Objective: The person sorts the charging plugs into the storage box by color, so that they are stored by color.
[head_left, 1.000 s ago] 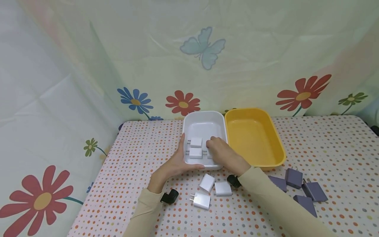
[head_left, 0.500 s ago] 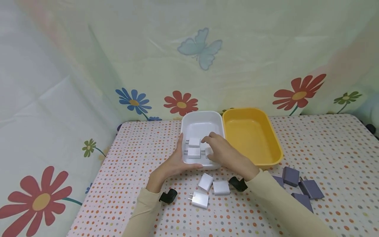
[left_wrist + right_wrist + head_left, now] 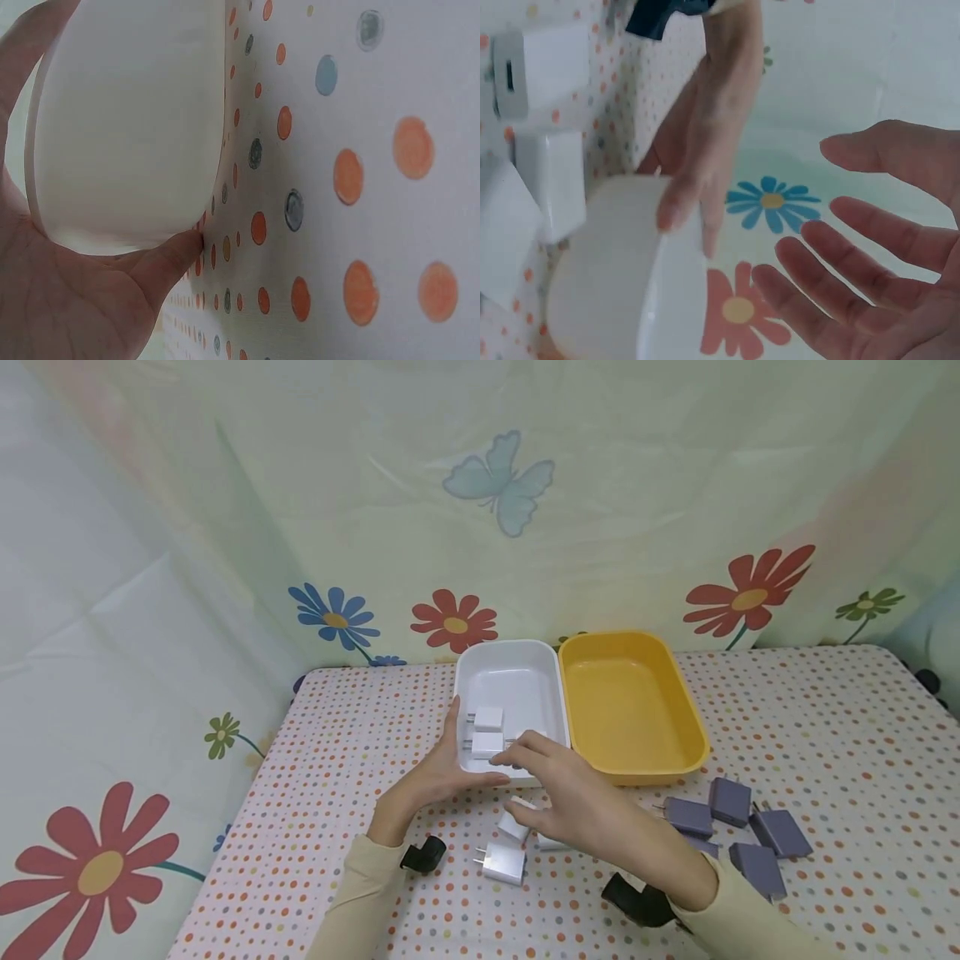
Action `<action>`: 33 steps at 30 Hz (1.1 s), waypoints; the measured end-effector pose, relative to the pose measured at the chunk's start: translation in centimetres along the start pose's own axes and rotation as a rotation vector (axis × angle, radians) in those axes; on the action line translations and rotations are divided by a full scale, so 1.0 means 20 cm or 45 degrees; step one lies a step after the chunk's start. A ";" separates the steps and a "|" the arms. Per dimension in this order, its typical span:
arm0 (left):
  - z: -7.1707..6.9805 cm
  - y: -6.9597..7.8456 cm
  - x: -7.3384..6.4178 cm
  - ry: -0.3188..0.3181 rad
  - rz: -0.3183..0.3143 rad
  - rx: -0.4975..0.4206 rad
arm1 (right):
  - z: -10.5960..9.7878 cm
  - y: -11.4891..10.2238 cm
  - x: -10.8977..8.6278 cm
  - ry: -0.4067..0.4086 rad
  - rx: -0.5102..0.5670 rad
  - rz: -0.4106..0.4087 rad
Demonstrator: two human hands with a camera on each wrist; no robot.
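At far left, we see a pale backdrop printed with large flowers, falling beside a table under a dotted cloth. Next to it, a person's left hand, below it a beige sleeve and a black wrist device, grips the near left corner of a white tray, fingers along the left wall and thumb along the near one. Inside, toward the left wall, we find two white adapters, one behind the other, prongs pointing left; a third, to their right, is mostly hidden from us by the right hand. In front of the tray, three loose white adapters lie on the cloth, two of them partly covered in our head view by that same hand. The right hand itself hangs over the tray's near edge, fingers and thumb apart, nothing between them. Just beside the white tray, at its right, we see a yellow tray. At right, in front of it, we count five purple adapters close together on the cloth, one partly behind the right sleeve.
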State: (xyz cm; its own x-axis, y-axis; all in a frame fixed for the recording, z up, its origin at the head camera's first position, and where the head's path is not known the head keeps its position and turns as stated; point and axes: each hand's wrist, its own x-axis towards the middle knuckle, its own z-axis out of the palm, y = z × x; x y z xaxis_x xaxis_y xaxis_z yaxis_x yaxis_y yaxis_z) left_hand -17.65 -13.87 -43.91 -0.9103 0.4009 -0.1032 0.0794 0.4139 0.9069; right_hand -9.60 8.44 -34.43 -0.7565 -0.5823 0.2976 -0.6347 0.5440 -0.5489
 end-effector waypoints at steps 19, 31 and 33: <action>0.01 -0.01 0.01 0.039 -0.001 0.021 | 0.36 0.02 -0.15 -0.308 0.040 0.075; 0.01 -0.01 0.01 0.040 -0.011 0.032 | 0.42 0.03 -0.17 -0.260 -0.086 0.026; 0.01 -0.01 0.00 0.040 -0.009 0.031 | 0.42 0.03 -0.17 -0.270 -0.087 0.028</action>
State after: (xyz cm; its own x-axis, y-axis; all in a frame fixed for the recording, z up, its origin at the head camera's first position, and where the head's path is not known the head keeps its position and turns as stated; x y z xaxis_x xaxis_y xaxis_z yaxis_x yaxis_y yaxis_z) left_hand -17.64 -13.72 -44.27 -0.9230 0.3726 -0.0963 0.0827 0.4364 0.8959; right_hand -6.17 5.63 -42.38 -0.7245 -0.6803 0.1112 -0.6333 0.5933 -0.4969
